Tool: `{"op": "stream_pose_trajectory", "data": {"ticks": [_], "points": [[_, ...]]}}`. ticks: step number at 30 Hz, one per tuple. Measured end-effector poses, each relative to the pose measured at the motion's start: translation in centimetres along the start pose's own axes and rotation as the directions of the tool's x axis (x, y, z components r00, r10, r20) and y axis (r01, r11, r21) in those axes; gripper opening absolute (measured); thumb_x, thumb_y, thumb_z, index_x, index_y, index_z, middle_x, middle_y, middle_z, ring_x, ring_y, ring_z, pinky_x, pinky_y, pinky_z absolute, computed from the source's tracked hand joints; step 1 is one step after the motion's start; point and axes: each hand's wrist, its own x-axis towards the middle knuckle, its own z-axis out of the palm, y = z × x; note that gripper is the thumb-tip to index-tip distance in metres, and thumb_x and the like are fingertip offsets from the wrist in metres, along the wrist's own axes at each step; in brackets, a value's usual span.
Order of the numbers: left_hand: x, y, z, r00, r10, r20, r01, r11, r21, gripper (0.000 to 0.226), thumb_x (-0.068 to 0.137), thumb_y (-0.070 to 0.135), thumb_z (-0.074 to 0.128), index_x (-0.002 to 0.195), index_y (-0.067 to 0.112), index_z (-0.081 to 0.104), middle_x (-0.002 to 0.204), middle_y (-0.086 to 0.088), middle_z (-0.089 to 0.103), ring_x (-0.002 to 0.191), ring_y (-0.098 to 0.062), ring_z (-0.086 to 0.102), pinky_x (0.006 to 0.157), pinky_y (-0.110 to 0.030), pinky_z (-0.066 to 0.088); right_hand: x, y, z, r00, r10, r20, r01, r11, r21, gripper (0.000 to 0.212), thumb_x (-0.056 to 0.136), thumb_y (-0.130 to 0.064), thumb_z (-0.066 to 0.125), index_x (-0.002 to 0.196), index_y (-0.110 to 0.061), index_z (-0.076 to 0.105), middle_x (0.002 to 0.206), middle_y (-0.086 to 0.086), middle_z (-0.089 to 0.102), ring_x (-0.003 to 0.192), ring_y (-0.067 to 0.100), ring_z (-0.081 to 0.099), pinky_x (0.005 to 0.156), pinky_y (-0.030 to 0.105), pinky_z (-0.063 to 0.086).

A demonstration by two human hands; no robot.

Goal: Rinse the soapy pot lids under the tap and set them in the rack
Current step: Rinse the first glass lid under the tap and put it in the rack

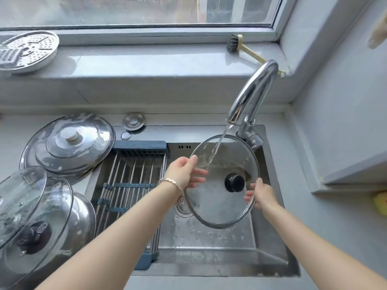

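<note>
A round glass lid [219, 204] with a black knob is held tilted over the sink, under the stream running from the chrome tap [251, 95]. My left hand [185, 171] grips its upper left rim, thumb on top. My right hand [261, 194] grips the right rim. The roll-up rack [129, 183] with metal rods and blue ends spans the sink's left half and holds nothing. Left of the sink a soapy steel lid [69, 143] lies on the counter. Nearer me, a glass lid [27, 208] with a dark knob leans on more stacked lids.
The steel sink basin [209, 245] is wet, with its drain partly hidden behind the held lid. A perforated steamer plate [27, 51] and a dish brush [240, 47] lie on the windowsill. A small metal cap [134, 121] sits behind the rack. A yellow object [380, 203] is at right.
</note>
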Motion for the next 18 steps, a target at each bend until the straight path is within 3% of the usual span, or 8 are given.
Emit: {"op": "stream_pose_trajectory", "data": {"ticks": [3,6,8,10,12,14,16,18], "points": [[-0.2,2.2,2.4,0.993,0.111,0.044,-0.116,0.984,0.135,0.024,0.095,0.026,0.047,0.076,0.012,0.043,0.059,-0.002,0.067,0.043,-0.013,0.059,0.045,-0.022,0.048,0.4,1.7,-0.1,0.986,0.096,0.138,-0.074,0.984,-0.159,0.03,0.1,-0.025,0.034,0.113,-0.002,0.048,0.078,0.013,0.056,0.07,0.027,0.058,0.058,0.032,0.05],[0.1,3.4,4.2,0.977,0.203,0.072,-0.214,0.869,0.447,0.026,0.093,0.035,0.046,0.084,0.011,0.05,0.068,-0.004,0.069,0.062,-0.023,0.065,0.069,-0.035,0.057,1.0,1.3,-0.1,0.989,-0.086,0.118,0.121,0.933,-0.338,0.035,0.094,-0.016,0.046,0.124,0.002,0.051,0.096,0.01,0.06,0.086,0.023,0.055,0.083,0.04,0.05],[0.3,3.7,4.8,0.967,0.242,0.082,-0.24,0.752,0.614,0.029,0.091,0.041,0.046,0.084,0.013,0.05,0.077,-0.006,0.071,0.075,-0.026,0.068,0.077,-0.041,0.055,0.6,-0.6,-0.1,0.972,-0.228,0.052,0.233,0.927,-0.292,0.044,0.093,-0.016,0.047,0.134,-0.002,0.042,0.125,0.013,0.056,0.107,0.026,0.056,0.101,0.043,0.042],[0.2,3.7,5.0,0.96,0.269,0.082,-0.249,0.679,0.691,0.029,0.09,0.041,0.046,0.079,0.016,0.049,0.08,-0.006,0.07,0.078,-0.026,0.067,0.077,-0.041,0.054,0.2,-3.1,-0.1,0.948,-0.319,0.01,0.316,0.935,-0.158,0.048,0.095,-0.014,0.043,0.14,-0.002,0.032,0.137,0.013,0.046,0.122,0.028,0.049,0.106,0.037,0.037],[0.1,3.4,4.7,0.954,0.292,0.068,-0.256,0.676,0.691,0.029,0.09,0.039,0.047,0.079,0.012,0.052,0.08,-0.009,0.069,0.076,-0.028,0.067,0.074,-0.042,0.056,0.4,-5.2,0.1,0.923,-0.386,0.01,0.385,0.92,-0.074,0.037,0.095,-0.009,0.04,0.131,-0.003,0.044,0.124,0.01,0.053,0.119,0.026,0.05,0.101,0.034,0.037],[-0.2,3.0,3.9,0.956,0.294,0.024,-0.242,0.735,0.634,0.031,0.089,0.035,0.048,0.077,0.007,0.055,0.078,-0.012,0.068,0.074,-0.031,0.067,0.07,-0.045,0.057,0.8,-6.4,0.9,0.916,-0.401,-0.004,0.4,0.915,-0.045,0.017,0.089,-0.004,0.039,0.086,-0.008,0.055,0.081,0.004,0.052,0.082,0.023,0.051,0.079,0.034,0.039],[-0.5,2.8,2.9,0.957,0.29,-0.025,-0.221,0.78,0.586,0.034,0.088,0.032,0.049,0.075,0.001,0.056,0.077,-0.016,0.069,0.071,-0.031,0.068,0.067,-0.046,0.057,1.1,-7.0,1.8,0.928,-0.371,-0.047,0.371,0.928,0.006,0.027,0.084,-0.001,0.039,0.063,-0.015,0.033,0.063,0.001,0.032,0.062,0.017,0.031,0.064,0.031,0.027],[-0.9,2.6,1.9,0.957,0.282,-0.066,-0.195,0.795,0.574,0.035,0.088,0.03,0.048,0.068,0.002,0.049,0.079,-0.018,0.07,0.062,-0.022,0.069,0.065,-0.046,0.057,1.3,-7.3,2.7,0.933,-0.355,-0.05,0.358,0.932,0.06,0.031,0.081,0.002,0.038,0.061,-0.018,0.025,0.061,0.001,0.025,0.059,0.016,0.022,0.058,0.03,0.019]]}}
